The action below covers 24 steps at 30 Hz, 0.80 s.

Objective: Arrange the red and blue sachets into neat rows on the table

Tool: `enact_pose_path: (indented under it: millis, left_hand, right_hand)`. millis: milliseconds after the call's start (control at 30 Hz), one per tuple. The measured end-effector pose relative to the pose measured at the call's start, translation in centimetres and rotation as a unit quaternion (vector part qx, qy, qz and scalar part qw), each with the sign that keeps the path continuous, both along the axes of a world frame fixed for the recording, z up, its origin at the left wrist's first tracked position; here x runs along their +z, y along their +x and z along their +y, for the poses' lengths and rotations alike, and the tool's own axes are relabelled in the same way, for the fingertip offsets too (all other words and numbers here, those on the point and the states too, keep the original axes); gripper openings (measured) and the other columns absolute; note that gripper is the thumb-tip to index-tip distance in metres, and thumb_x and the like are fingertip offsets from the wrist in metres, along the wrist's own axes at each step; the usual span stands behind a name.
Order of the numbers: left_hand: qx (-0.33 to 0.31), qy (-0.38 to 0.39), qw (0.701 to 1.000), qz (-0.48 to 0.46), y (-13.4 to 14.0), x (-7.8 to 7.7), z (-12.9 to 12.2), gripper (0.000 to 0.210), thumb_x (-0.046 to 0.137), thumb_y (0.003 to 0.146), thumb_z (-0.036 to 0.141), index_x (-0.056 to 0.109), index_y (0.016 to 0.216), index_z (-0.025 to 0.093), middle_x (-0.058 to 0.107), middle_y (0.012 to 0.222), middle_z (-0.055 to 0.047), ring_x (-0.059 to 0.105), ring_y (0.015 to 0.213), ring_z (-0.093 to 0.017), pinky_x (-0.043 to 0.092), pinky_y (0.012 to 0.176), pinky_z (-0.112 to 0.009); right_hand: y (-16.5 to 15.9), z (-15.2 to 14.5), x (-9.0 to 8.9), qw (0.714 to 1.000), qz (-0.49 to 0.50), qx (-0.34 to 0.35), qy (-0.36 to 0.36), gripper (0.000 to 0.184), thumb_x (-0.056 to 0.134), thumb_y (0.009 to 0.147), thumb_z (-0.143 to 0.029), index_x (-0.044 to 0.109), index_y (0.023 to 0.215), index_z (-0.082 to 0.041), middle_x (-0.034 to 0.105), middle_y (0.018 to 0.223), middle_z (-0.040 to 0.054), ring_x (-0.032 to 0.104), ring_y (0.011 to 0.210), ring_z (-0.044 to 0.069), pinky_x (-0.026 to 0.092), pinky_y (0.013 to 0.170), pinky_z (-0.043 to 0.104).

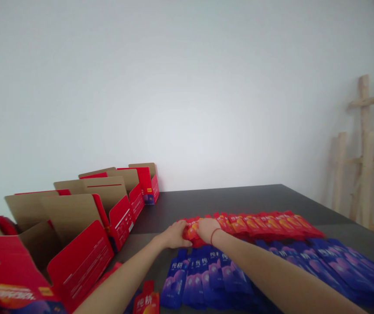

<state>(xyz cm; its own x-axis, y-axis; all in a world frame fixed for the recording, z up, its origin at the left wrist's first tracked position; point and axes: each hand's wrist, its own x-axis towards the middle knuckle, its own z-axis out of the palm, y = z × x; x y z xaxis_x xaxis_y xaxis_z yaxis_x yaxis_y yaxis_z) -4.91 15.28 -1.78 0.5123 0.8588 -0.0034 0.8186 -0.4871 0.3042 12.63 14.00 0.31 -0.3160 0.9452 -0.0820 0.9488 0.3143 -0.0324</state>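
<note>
Left hand [175, 234] and right hand [206, 228], fingers curled, pinch the left end of a row of red pouches [255, 223] on the bench [239, 200]; blue pouches [272, 266] alongside, open boxes [108, 205] at left

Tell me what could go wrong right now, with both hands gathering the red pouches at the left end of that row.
1. Both hands, left hand and right hand, grip only the end of the overlapped red pouches; pulling there could drag the neighbours and fan the row out of line.
2. The forearms lie across the blue pouches, so a sweep back may scatter them.
3. A lone red pouch sits near the table edge and might be knocked off.
</note>
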Motion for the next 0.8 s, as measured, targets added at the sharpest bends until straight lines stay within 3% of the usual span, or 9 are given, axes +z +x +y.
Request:
enact_pose_path:
  millis: [100, 267, 500, 800]
  left_hand:
    - [-0.012, 0.003, 1.000, 0.000, 0.7, -0.3, -0.1, 0.091, 0.072, 0.063, 0.059, 0.043, 0.141, 0.021, 0.046, 0.144, -0.016, 0.041, 0.132, -0.037, 0.033, 0.108, -0.049]
    - [-0.024, 0.004, 1.000, -0.009, 1.2, -0.4, 0.3, 0.071, 0.050, 0.082, 0.066, 0.049, 0.138, 0.022, 0.045, 0.147, -0.013, 0.039, 0.135, -0.034, 0.029, 0.111, -0.048]
    - [-0.047, 0.005, 0.999, -0.021, 0.9, -0.6, 0.4, 0.060, 0.049, 0.087, 0.057, 0.050, 0.138, 0.025, 0.053, 0.142, -0.008, 0.048, 0.128, -0.028, 0.033, 0.110, -0.041]
    - [-0.030, 0.010, 0.999, 0.001, 0.8, -0.8, -0.2, 0.062, 0.044, 0.088, 0.060, 0.046, 0.141, 0.028, 0.044, 0.148, -0.008, 0.040, 0.134, -0.032, 0.028, 0.112, -0.045]
  right_hand:
    - [0.8, 0.1, 0.0, 0.999, -0.009, 0.003, 0.034, 0.023, 0.056, 0.094, -0.034, 0.064, 0.105, -0.014, 0.065, 0.109, 0.0078, 0.063, 0.098, 0.021, 0.051, 0.086, 0.042]
    - [3.2, 0.6, -0.3, 0.996, -0.003, 0.042, 0.081, 0.022, 0.055, 0.095, -0.031, 0.064, 0.107, -0.015, 0.061, 0.121, 0.0096, 0.057, 0.112, 0.024, 0.046, 0.094, 0.046]
    - [5.9, 1.1, -1.8, 0.991, 0.016, 0.130, 0.032, 0.024, 0.054, 0.095, -0.030, 0.064, 0.109, -0.014, 0.064, 0.117, 0.0101, 0.059, 0.110, 0.024, 0.046, 0.094, 0.045]
    - [5.9, 0.4, -1.1, 0.993, 0.036, 0.115, 0.016, 0.025, 0.057, 0.094, -0.036, 0.065, 0.107, -0.016, 0.065, 0.114, 0.0080, 0.061, 0.106, 0.022, 0.047, 0.092, 0.045]
